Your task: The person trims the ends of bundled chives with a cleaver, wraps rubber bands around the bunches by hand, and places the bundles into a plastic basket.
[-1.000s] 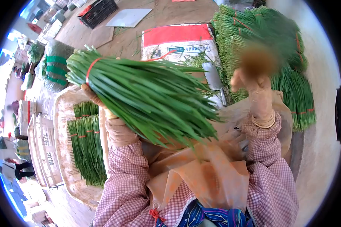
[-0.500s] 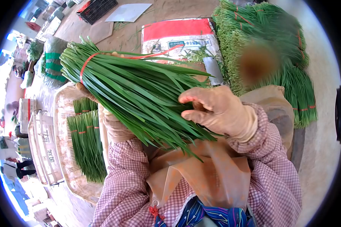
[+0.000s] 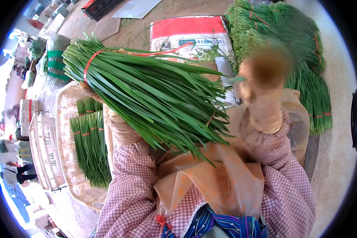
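Observation:
My left hand (image 3: 90, 92), in a tan glove, is wrapped round a thick bundle of garlic chives (image 3: 146, 95) near its stem end. A red band (image 3: 92, 63) circles the stems, and its loose tail trails along the top. The leaf ends fan out toward my lap. My right hand (image 3: 261, 91), gloved and smeared by motion, is raised right of the leaf tips. A short blurred green leaf piece (image 3: 236, 79) sticks out from its fingertips. Just left of that hand, a cleaver (image 3: 223, 68) lies on the printed sack (image 3: 188, 27).
Banded chive bundles (image 3: 273, 23) are stacked at the right. Left of me, a white plastic crate (image 3: 63, 131) holds more tied chives (image 3: 91, 146). A black crate (image 3: 101, 8) and a pale board (image 3: 137, 8) lie farther off. A dark blurred spot covers part of the upper right.
My right hand has left the leaf tips and moved up and right, with a green leaf piece now at its fingers. My left hand keeps the bundle almost in place.

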Motion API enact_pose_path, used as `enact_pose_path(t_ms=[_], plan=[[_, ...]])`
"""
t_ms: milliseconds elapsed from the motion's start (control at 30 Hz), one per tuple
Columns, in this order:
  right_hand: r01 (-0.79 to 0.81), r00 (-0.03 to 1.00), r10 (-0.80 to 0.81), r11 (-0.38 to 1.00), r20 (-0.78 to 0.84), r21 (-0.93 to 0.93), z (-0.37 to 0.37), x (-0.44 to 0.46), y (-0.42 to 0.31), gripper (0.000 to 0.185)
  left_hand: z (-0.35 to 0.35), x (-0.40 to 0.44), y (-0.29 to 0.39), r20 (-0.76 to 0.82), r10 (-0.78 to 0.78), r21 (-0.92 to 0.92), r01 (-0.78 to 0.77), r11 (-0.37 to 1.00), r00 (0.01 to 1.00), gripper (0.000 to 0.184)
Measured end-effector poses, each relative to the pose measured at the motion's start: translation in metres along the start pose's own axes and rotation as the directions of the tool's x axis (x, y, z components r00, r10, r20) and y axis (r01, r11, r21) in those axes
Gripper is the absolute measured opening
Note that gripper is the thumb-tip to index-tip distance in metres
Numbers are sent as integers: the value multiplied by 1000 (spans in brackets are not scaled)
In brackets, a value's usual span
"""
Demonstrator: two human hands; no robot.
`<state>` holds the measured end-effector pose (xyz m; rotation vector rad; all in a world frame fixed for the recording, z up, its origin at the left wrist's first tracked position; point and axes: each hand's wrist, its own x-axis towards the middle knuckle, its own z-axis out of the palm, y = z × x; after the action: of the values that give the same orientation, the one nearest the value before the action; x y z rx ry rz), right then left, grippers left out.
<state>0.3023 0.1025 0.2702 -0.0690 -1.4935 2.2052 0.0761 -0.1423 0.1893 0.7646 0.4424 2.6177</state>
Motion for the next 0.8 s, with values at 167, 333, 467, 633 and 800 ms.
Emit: enact_pose_path(t_ms=[167,333,467,633,800], plan=[[185,965,-253,464,71,-866,-58,13,13,8,-1,3,0,-14,7,7,-7,1000,1000,90],[348,933,-240,786,267,-510,-11,-8,-2,19,-3,4,-3,-138,56,112,-40,993,989,86],[501,773,124,482,622,-719,0,-14,14,23,-7,3,-3,-153,39,153,-15,988,987,79],[-94,845,504,467,178,-879,-78,5,37,14,-2,9,7,-308,124,157,-78,984,943,71],[77,993,-116,353,38,-933,-118,16,30,40,8,8,-7,-511,218,291,-71,954,831,60]])
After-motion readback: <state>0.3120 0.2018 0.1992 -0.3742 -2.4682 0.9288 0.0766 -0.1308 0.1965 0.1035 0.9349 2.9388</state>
